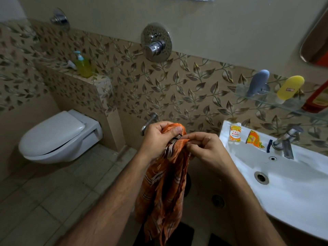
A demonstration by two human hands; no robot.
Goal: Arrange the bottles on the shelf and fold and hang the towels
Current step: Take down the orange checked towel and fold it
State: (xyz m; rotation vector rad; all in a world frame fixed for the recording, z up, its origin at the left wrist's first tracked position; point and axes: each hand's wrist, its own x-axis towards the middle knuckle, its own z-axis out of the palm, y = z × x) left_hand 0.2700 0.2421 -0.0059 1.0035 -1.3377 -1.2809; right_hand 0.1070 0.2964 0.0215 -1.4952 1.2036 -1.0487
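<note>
Head view: both hands gather an orange towel beside the sink

Head camera looks down at a bathroom. At frame centre the left hand (157,137) grips the bunched top of an orange striped towel (166,185), thumb pressed over the fabric. The right hand (206,148) pinches the towel's edge between thumb and fingertips, just beside the left. The rest of the cloth hangs loose toward 6 o'clock, between the forearms.

At 3 o'clock a glass shelf (262,100) on the leaf-patterned wall carries a grey-blue bottle (258,82), a yellow bottle (289,88) and a red container (317,98) cut by the frame edge. Below it a white sink (301,192) holds two orange sachets (235,134) near its tap (285,139). At 9 o'clock sits a closed white toilet (58,137); a green pump bottle (83,65) stands on the ledge at 10 o'clock.
</note>
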